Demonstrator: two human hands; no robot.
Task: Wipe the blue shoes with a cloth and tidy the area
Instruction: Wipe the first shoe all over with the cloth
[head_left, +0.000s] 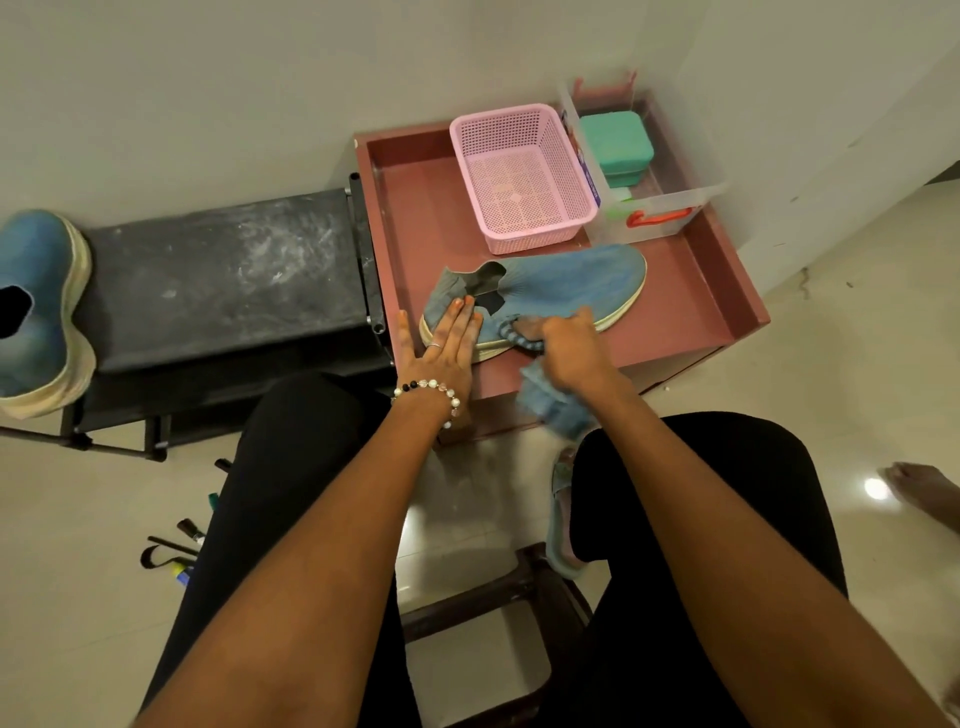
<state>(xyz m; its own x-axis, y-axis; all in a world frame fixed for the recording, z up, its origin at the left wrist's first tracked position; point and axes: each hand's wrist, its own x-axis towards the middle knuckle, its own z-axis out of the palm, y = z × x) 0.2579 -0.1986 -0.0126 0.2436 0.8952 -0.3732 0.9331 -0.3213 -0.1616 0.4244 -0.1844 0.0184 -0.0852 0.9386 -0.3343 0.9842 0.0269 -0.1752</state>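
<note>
A blue slip-on shoe (566, 283) with a pale sole lies on its side on the pink tray-top cabinet (691, 291), toe pointing right. My left hand (441, 345) rests flat on its heel end with straight fingers. My right hand (569, 340) grips a blue-grey cloth (550, 400) and presses a bunched part of it against the shoe's side near the sole; the rest of the cloth hangs below my wrist. The second blue shoe (39, 312) lies on the black bench (223, 275) at the far left.
A pink mesh basket (522, 176) and a clear plastic box (660, 208) holding a green case stand at the back of the cabinet. Small tools lie on the floor at the lower left (176, 551). A sandal (561, 519) and a dark stool (498, 597) sit between my legs.
</note>
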